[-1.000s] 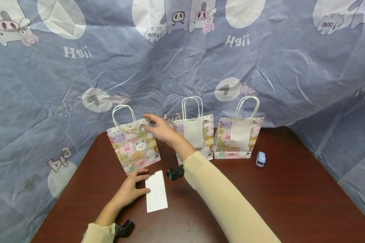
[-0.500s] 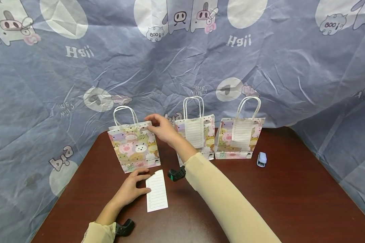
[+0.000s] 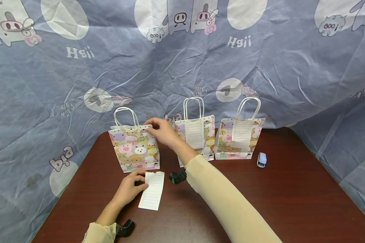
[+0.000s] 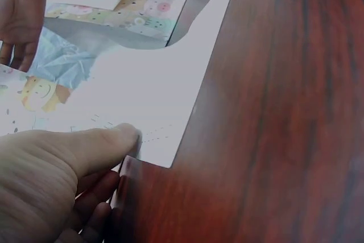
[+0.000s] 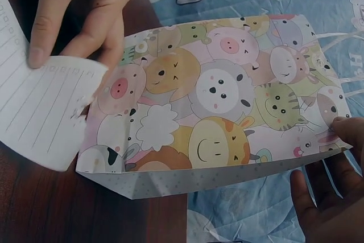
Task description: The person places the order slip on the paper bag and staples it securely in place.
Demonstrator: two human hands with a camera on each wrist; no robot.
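My left hand (image 3: 130,187) pinches a lined white paper slip (image 3: 152,192) between thumb and fingers, low over the table. The slip's top edge is torn, as the right wrist view shows. Behind it stands a paper gift bag (image 3: 135,148) printed with cartoon animal faces, with white twisted handles. My right hand (image 3: 163,131) grips the bag's upper right edge; in the right wrist view the thumb (image 5: 344,126) lies on the printed front, while other fingers are behind it. In the left wrist view the slip (image 4: 153,83) bends up from under the thumb.
Two similar bags, a middle bag (image 3: 209,135) and a right bag (image 3: 225,138), stand along the back, each with a lined slip on its front. A small light-blue stapler (image 3: 261,159) lies right of them on the dark red table (image 3: 261,202). A blue-grey cloth (image 3: 170,74) hangs behind.
The left hand has picked up the slip's left side, and the slip has tilted and shifted slightly left. The left bag has turned a little more upright under the right hand.
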